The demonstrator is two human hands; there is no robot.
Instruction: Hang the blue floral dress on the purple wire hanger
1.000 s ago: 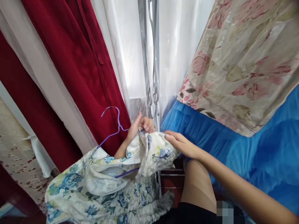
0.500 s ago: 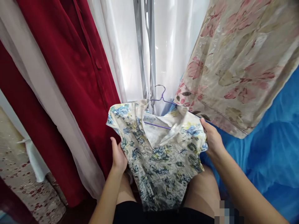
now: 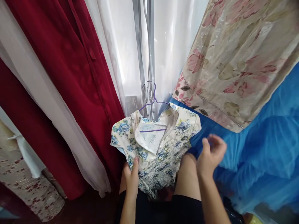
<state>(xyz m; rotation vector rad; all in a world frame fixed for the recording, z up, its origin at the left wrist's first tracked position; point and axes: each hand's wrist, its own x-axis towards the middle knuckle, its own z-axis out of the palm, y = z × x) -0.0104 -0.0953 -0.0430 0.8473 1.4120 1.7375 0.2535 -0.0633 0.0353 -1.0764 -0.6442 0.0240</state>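
A short-sleeved blouse [image 3: 168,152] with blue and yellow flowers hangs from a purple wire hanger [image 3: 154,99] in front of me. Its collar lies spread, and the hanger's lower bar shows through the neck opening. My left hand [image 3: 131,175] grips the blouse's left side below the sleeve, thumb on the front and fingers behind the cloth. Off to the right of the blouse, my right hand [image 3: 211,152] is raised and apart from it, fingers loosely curled and somewhat blurred; nothing shows in it.
Grey metal poles [image 3: 150,46] stand behind the hanger against white cloth [image 3: 168,53]. Long red garments [image 3: 63,77] hang at left. A pink-flowered beige garment [image 3: 235,71] and blue gathered fabric [image 3: 268,149] are on the right.
My right hand has let go of the blouse's right sleeve and moved down and away. My left hand has moved right and taken hold of its side. The hanger has shifted left.
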